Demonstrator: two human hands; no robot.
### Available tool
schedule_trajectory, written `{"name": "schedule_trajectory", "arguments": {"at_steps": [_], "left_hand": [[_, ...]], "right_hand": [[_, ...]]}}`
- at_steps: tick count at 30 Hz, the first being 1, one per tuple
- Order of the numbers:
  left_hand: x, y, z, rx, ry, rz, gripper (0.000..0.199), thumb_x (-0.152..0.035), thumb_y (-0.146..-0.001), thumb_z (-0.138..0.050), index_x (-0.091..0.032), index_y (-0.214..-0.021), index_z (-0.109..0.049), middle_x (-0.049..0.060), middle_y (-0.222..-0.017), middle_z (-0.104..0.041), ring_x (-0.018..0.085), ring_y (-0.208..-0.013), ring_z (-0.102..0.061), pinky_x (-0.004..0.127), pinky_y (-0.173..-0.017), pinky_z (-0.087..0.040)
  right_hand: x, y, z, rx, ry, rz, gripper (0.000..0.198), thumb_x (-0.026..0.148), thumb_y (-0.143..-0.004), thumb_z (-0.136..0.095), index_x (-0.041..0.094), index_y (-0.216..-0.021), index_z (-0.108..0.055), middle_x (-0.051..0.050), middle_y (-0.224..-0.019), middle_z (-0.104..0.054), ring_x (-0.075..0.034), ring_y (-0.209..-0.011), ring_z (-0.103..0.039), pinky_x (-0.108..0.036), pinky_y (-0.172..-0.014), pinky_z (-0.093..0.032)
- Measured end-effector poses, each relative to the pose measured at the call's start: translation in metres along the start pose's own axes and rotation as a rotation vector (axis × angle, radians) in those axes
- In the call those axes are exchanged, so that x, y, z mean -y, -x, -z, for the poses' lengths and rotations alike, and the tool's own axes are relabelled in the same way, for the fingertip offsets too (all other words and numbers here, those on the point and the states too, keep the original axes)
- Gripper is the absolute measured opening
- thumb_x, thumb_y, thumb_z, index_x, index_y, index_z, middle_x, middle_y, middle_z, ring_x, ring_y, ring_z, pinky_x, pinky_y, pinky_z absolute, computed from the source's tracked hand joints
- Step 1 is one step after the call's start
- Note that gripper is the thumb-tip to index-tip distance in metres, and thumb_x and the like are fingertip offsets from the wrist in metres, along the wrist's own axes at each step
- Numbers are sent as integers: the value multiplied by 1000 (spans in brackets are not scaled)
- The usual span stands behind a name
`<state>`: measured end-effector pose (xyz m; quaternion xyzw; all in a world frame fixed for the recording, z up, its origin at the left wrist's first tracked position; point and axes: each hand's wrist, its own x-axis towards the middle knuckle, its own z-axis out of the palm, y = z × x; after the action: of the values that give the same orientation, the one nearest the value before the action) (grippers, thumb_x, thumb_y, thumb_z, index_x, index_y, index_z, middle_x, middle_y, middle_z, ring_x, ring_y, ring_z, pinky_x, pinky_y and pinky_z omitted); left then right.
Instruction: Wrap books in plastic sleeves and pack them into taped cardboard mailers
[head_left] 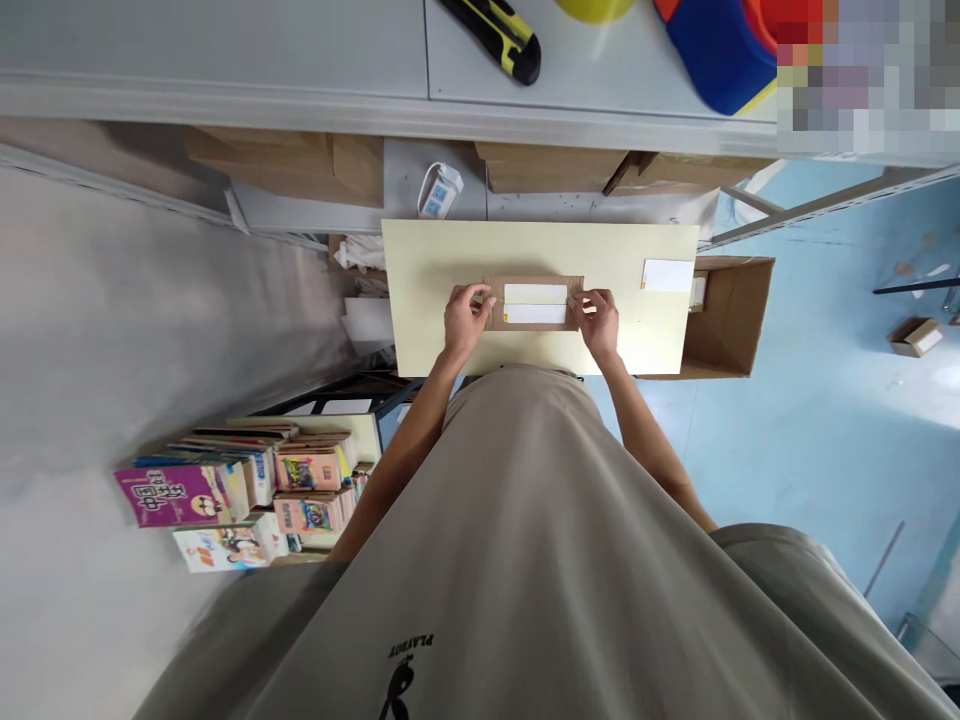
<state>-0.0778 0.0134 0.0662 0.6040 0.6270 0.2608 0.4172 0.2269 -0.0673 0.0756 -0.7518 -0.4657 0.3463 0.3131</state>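
A flat brown cardboard piece point(525, 327) lies on a pale yellow board point(420, 280) in front of my body. Two white strips are on its face, an upper strip point(535, 293) and a lower strip point(535, 314) with a small yellow mark at its left end. My left hand point(466, 320) grips the cardboard's left end, thumb and fingertips close together. At the right end, my right hand point(598, 320) pinches the edge in the same way. Another white slip point(667, 275) with a yellow corner mark rests on the board's right side.
An open cardboard box point(731, 320) stands beyond the board's right edge. Behind it, a grey shelf holds a black-and-yellow box cutter point(517, 50) and a blue-and-red object point(705, 50). A white power strip point(441, 190) sits below. Stacked books point(187, 495) are at lower left.
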Motion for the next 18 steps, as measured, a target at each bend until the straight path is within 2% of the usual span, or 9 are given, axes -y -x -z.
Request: {"name": "schedule_trajectory", "arguments": {"at_steps": [8,11,14,18], "left_hand": [[-2,-3,-7,-18,4,28,19,-11,-103,-80,-25,-116,-77,8,-121,-73,16,-84,-68,37,-99,-64],[-1,-4,-5,4,-17,29,18,-12,-104,-80,-25,-116,-76,8,-121,-73,16,-84,-69,37,-98,-63],[-4,-4,2,51,-33,26,16,-15,-105,-80,-24,-116,-76,9,-123,-74,18,-85,-71,38,-97,-65],[-26,-11,11,21,-74,-66,9,-20,-105,-79,-26,-111,-77,12,-123,-77,29,-116,-78,47,-110,-66]], "right_hand": [[-5,-8,-10,-8,-41,-85,25,51,-111,-71,28,-110,-79,-13,-130,-78,-24,-103,-78,-45,-99,-75],[-3,-9,-9,-1,-81,-85,21,47,-108,-73,27,-108,-80,-13,-130,-78,-24,-105,-79,-47,-104,-75],[1,-7,-3,31,-83,-76,23,44,-109,-69,25,-111,-81,-15,-130,-77,-24,-103,-79,-46,-101,-76],[23,-8,19,38,42,47,33,49,-114,-64,24,-120,-85,-20,-148,-73,-30,-113,-81,-53,-99,-77]]}}
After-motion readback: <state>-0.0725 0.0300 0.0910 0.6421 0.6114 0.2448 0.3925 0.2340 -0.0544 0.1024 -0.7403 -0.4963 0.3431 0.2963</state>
